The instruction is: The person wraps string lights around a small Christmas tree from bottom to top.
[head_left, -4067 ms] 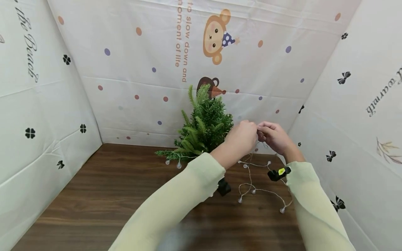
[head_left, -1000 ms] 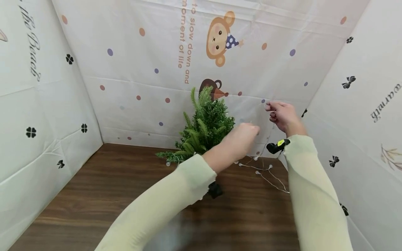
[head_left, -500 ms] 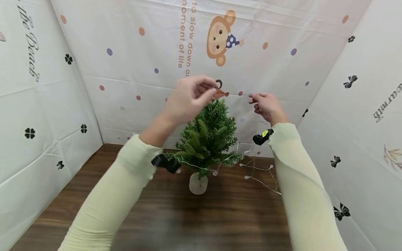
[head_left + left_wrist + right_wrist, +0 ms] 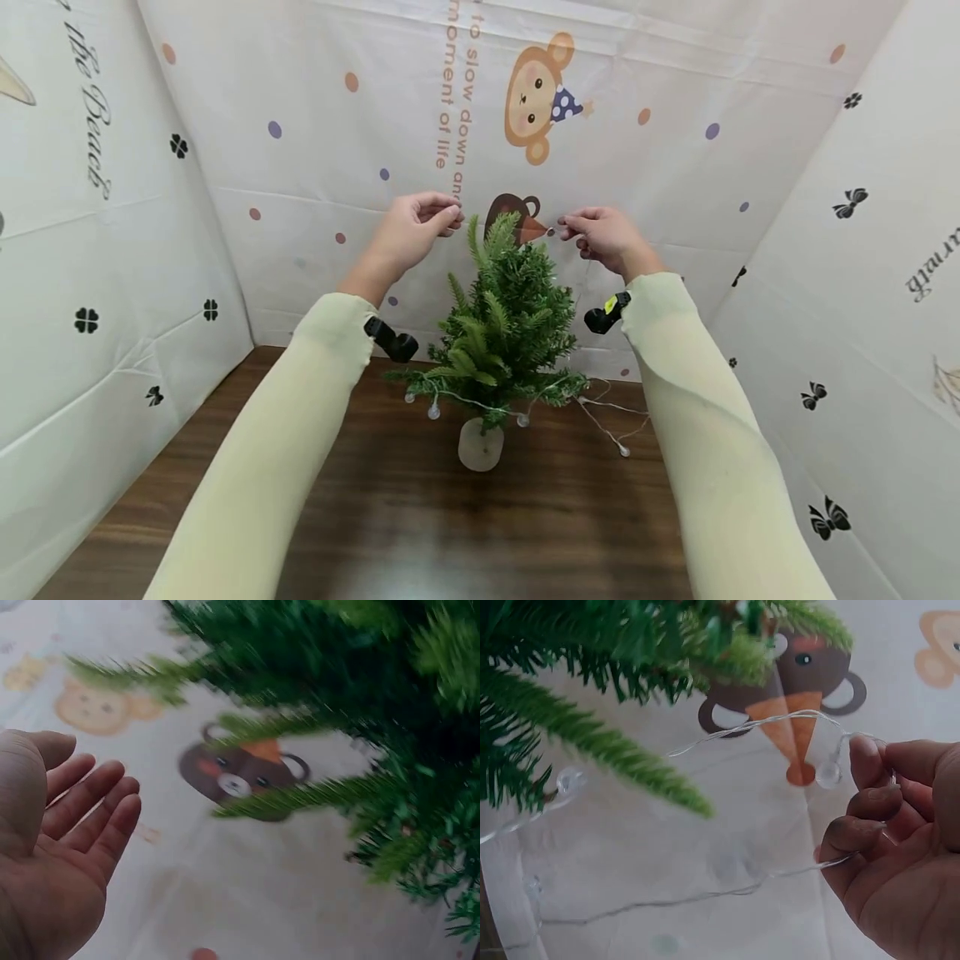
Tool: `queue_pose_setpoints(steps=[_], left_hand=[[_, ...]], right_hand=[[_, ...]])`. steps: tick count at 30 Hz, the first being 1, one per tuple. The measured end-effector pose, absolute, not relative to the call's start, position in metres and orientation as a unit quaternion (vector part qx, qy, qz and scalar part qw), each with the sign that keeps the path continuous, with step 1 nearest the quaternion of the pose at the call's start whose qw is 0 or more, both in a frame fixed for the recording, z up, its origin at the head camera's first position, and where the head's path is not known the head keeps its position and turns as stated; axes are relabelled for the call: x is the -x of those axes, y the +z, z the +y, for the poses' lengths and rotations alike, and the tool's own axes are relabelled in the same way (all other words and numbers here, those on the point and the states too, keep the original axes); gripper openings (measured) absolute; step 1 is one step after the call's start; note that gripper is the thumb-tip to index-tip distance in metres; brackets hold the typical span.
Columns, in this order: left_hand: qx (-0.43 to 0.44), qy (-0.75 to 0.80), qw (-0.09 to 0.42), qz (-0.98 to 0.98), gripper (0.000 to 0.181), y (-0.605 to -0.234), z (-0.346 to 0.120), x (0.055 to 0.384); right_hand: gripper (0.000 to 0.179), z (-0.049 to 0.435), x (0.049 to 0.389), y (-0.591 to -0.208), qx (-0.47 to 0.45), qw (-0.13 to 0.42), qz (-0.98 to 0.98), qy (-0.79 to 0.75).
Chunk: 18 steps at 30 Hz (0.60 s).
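Observation:
A small artificial Christmas tree [image 4: 517, 317] stands upright on a pale round base [image 4: 480, 454]. My left hand [image 4: 416, 229] is raised at the left of its top. In the left wrist view, that hand's fingers [image 4: 112, 825] are loosely bent with nothing between them, apart from the branches. To the right of the treetop, my right hand [image 4: 603, 237] pinches the thin wire of a string of lights [image 4: 780, 718] between thumb and forefinger. A clear bulb [image 4: 829, 774] dangles beside the fingertips, and a lower stretch of wire runs into the curled fingers.
More of the light string crosses the tree's lower front, with a round bulb [image 4: 522, 420] hanging there. Loose wire with another bulb [image 4: 624, 451] lies right of the tree on the brown wooden table [image 4: 420, 517]. Printed cloth walls [image 4: 322, 158] enclose the back and sides.
My left hand has swung from the tree's right side, past its front, to the upper left. My right hand rose, then moved left toward the treetop, drawing the wire along.

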<state>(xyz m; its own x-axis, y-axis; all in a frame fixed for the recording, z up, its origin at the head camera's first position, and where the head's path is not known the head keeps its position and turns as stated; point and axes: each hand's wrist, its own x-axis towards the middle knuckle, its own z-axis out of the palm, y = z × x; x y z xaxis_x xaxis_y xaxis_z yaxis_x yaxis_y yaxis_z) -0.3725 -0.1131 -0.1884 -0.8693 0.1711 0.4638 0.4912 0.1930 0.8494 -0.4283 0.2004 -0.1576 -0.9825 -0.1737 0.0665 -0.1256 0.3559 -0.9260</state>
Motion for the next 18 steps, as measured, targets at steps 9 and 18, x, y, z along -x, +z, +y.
queue_pose_setpoints(steps=[9, 18], left_hand=[[0.217, -0.525, 0.114, -0.815, 0.036, -0.204, -0.087, 0.407], [0.244, -0.405, 0.135, -0.871, 0.04, -0.196, -0.064, 0.419]], right_hand=[[0.037, 0.179, 0.431, -0.15, 0.12, 0.035, 0.839, -0.53], [0.034, 0.166, 0.432, -0.144, 0.155, 0.039, 0.861, -0.483]])
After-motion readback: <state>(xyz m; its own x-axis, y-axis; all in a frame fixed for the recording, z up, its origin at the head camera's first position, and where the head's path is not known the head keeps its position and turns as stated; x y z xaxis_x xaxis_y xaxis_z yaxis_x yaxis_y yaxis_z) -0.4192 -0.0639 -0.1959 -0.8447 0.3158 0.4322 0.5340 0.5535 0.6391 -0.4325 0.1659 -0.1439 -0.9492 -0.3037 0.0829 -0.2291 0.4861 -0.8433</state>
